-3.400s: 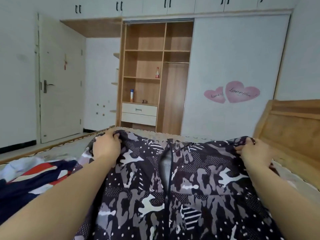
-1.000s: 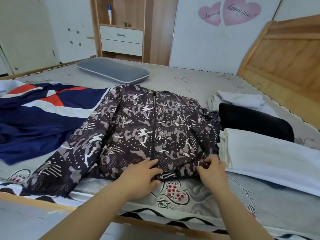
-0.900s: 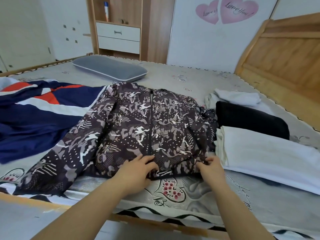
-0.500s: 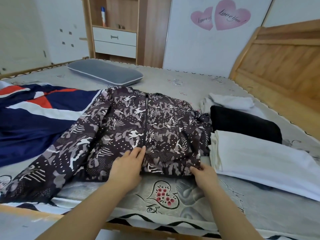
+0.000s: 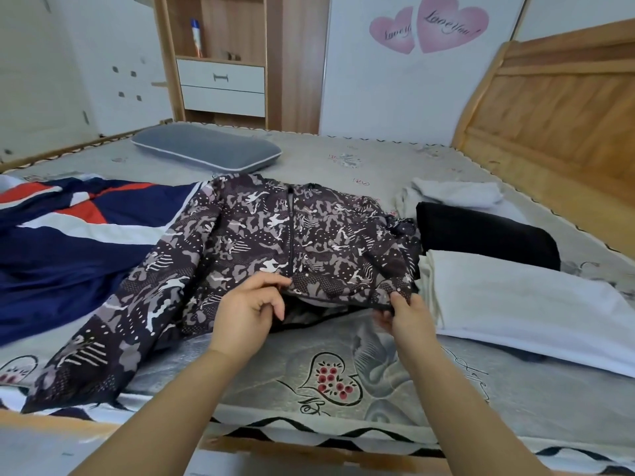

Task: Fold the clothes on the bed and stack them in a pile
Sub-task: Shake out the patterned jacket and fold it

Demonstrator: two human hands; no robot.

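A dark camouflage-patterned zip jacket [image 5: 309, 235] lies front up on the bed [image 5: 343, 383], one sleeve stretched toward the near left edge. My left hand [image 5: 251, 310] pinches its bottom hem near the zip, and my right hand [image 5: 405, 314] pinches the hem at the jacket's right corner. Between the hands the hem is lifted off the mattress, showing the lining. To the right lie a folded white garment [image 5: 515, 300], a folded black one [image 5: 481, 231] and a crumpled pale one [image 5: 453, 194].
A navy, white and red garment [image 5: 68, 235] is spread at the left. A grey pillow [image 5: 206, 149] lies at the far side. The wooden headboard [image 5: 556, 111] rises on the right, and a wardrobe with drawers [image 5: 223, 84] stands behind the bed.
The jacket went from held up in the air to lying on the bed. Both hands moved to its bottom hem, and the hem has now come up off the mattress.
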